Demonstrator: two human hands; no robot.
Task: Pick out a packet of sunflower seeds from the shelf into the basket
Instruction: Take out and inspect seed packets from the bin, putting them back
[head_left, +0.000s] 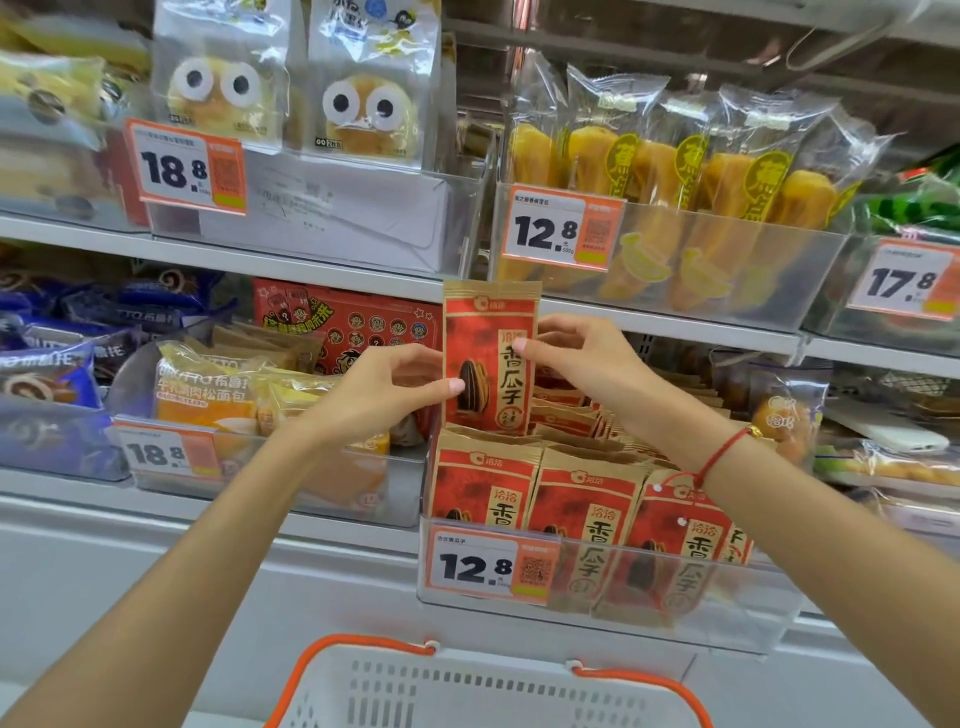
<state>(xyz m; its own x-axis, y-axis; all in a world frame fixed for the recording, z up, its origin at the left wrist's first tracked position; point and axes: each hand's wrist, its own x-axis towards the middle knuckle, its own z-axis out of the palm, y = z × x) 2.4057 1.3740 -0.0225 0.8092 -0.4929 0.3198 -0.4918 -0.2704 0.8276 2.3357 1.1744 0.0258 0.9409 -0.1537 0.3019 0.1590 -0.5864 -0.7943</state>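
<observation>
A red and brown packet of sunflower seeds (488, 358) stands upright, lifted above the clear shelf bin (737, 608) that holds several more of the same packets (587, 499). My left hand (387, 387) pinches the packet's left edge, thumb on its front. Opposite it, my right hand (576, 358) pinches the right edge, thumb on the front too. Below, at the bottom of the view, is the white basket (467, 691) with its orange handle (332, 649).
Bread packets (228, 384) fill the bin to the left, blue snack packs (57, 358) lie further left. On the shelf above stand banana-shaped cakes (675, 171) and googly-eyed buns (291, 88). Orange price tags (488, 566) hang on the bin fronts.
</observation>
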